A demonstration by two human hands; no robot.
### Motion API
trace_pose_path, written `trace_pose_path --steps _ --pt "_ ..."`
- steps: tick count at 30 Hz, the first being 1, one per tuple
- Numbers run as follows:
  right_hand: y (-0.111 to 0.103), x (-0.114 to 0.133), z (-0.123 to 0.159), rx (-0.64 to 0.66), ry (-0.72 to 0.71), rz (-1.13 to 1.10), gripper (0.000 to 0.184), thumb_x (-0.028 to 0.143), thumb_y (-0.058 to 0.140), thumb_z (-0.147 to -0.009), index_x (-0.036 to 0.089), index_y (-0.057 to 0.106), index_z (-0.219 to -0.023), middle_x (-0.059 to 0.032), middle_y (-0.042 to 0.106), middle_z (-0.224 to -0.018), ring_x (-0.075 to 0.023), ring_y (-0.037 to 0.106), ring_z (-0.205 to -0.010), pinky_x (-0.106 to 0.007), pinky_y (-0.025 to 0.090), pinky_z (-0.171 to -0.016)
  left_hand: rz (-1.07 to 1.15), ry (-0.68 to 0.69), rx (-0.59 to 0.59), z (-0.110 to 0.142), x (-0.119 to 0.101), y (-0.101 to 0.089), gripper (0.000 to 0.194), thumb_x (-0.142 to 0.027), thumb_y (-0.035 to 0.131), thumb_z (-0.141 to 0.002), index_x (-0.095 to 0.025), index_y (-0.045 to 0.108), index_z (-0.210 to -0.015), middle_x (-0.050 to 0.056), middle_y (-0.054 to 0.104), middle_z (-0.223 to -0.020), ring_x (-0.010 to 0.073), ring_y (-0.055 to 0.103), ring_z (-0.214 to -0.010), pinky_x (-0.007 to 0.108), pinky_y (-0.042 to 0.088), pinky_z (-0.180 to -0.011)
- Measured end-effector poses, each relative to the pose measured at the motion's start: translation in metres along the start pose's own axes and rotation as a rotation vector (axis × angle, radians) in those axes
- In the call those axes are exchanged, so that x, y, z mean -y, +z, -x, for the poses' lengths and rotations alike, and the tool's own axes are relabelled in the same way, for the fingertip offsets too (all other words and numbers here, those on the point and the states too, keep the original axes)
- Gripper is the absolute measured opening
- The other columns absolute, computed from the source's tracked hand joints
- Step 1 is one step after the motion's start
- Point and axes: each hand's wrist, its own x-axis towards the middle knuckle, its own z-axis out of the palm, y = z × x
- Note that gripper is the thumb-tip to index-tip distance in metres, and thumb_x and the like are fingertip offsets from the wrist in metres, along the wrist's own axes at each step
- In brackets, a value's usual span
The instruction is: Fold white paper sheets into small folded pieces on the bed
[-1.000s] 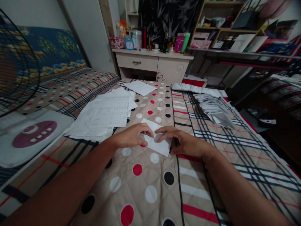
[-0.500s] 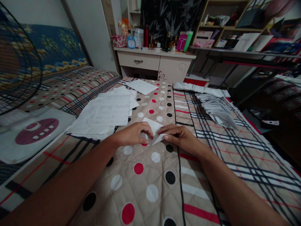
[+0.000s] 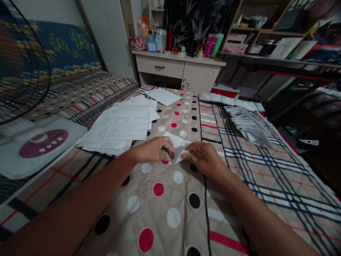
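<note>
Far left: a wire fan (image 3: 25, 67), cut off by the edge of view. Just beside it on the bed (image 3: 167, 192), a pale bag (image 3: 76, 131) with a purple print. Next, a loose stack of papers (image 3: 114, 122), the top sheet ruled and written on, corners out of line.

Left hand (image 3: 157, 149) low on the bed, fingers curled, touching the left side of a small white paper (image 3: 177, 140); cannot tell whether the fingertips grip it. Beyond, near the stack, a flat white sheet (image 3: 163, 96). The small paper lies on the dotted strip of the cover, between the two hands, its near right corner turned up. Right hand (image 3: 201, 154) pinches that corner between thumb and fingers.

Farther right, on the checked part, a long row of white folded papers (image 3: 231, 100); just nearer, a fanned pile of similar pieces (image 3: 247, 124), overlapping.
</note>
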Motion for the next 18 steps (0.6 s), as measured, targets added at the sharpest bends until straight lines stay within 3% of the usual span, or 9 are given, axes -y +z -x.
trace_pose_path --steps 6,14,18 --pt "0.008 -0.018 -0.004 -0.047 0.235 -0.031 0.024 0.04 0.066 -0.077 0.018 0.067 -0.067 0.0008 0.061 -0.057 -0.0129 0.053 -0.053 -0.023 0.038 -0.049 0.013 -0.004 -0.01 0.0 0.001 0.0 0.012 -0.014 0.068 -0.07 -0.02 0.074 -0.078 0.003 0.059 -0.097 0.0157 0.059 -0.093 0.03 0.044 -0.09" --pt "0.013 -0.014 -0.004 -0.129 0.268 0.002 0.022 0.04 0.072 -0.071 0.019 0.068 -0.066 -0.0003 0.064 -0.06 -0.0131 0.054 -0.054 -0.023 0.037 -0.049 0.01 0.023 -0.014 -0.001 0.002 0.0 0.011 -0.014 0.067 -0.069 -0.02 0.071 -0.078 0.002 0.061 -0.094 0.0166 0.059 -0.091 0.031 0.045 -0.088" --pt "0.015 -0.014 -0.003 -0.153 0.284 0.001 0.02 0.038 0.074 -0.068 0.018 0.07 -0.07 -0.0011 0.067 -0.066 -0.0136 0.057 -0.057 -0.023 0.038 -0.051 -0.024 0.01 -0.056 -0.001 0.005 0.003 0.025 -0.011 0.068 -0.066 -0.019 0.066 -0.09 0.002 0.063 -0.094 0.0166 0.058 -0.09 0.03 0.045 -0.083"
